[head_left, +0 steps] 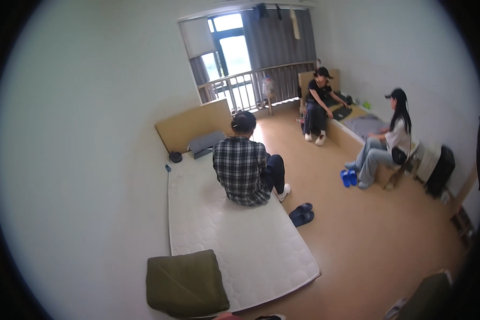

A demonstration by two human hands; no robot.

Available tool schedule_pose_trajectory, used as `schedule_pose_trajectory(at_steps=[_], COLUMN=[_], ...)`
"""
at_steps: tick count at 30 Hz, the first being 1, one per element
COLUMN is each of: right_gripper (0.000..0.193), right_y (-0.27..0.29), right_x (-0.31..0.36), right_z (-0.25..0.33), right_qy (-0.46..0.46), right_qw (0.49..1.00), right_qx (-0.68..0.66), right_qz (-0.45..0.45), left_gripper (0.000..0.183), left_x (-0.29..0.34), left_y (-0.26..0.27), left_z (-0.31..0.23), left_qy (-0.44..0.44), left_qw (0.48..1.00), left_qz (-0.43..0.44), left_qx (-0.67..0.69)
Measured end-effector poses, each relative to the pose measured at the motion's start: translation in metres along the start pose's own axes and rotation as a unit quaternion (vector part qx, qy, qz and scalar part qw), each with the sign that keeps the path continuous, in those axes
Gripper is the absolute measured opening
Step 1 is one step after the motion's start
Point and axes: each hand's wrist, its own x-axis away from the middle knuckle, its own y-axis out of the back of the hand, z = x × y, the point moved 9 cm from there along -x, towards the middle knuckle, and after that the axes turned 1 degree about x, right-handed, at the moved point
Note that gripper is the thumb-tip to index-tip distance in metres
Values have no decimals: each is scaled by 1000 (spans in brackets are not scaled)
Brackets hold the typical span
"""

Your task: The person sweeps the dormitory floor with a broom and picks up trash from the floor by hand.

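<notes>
Neither of my hands is in view. I look down across a room with a white mattress (pixel 250 250) lying along the left wall. A folded olive-green blanket (pixel 185 282) rests on its near corner. A person in a plaid shirt (pixel 244 168) sits on the mattress edge, back to me. Farther off, a person in black (pixel 317 104) sits on a second bed, and a person in a white top (pixel 386 141) sits on a chair by the right wall.
Dark slippers (pixel 302 214) lie beside the mattress and blue slippers (pixel 349 177) near the seated person on the right. A grey pillow (pixel 205 142) and wooden headboard (pixel 193 124) stand at the mattress head. Barred window (pixel 245 80) at the back; black suitcase (pixel 440 169) on the right.
</notes>
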Motion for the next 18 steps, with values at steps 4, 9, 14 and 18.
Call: schedule_pose_trajectory(at_steps=[4, 9, 14, 18], right_gripper=[28, 29, 25, 26], right_y=[-51, -64, 8, 11], right_x=[4, 6, -24, 1], right_z=[28, -27, -177, -222], right_qy=[27, -23, -133, -254], right_qw=[998, 999, 990, 962], right_qx=[26, -34, 26, 81], right_qz=[41, 7, -35, -59], left_gripper=[39, 38, 31, 30], left_x=[-42, -72, -44, -58], left_y=[-31, -35, 57, 70], left_z=[15, 22, 9, -10], left_qy=[-49, -51, -190, -207], left_qw=[998, 996, 978, 959], left_qz=[-3, 47, 62, 151], left_qx=[50, 54, 53, -122])
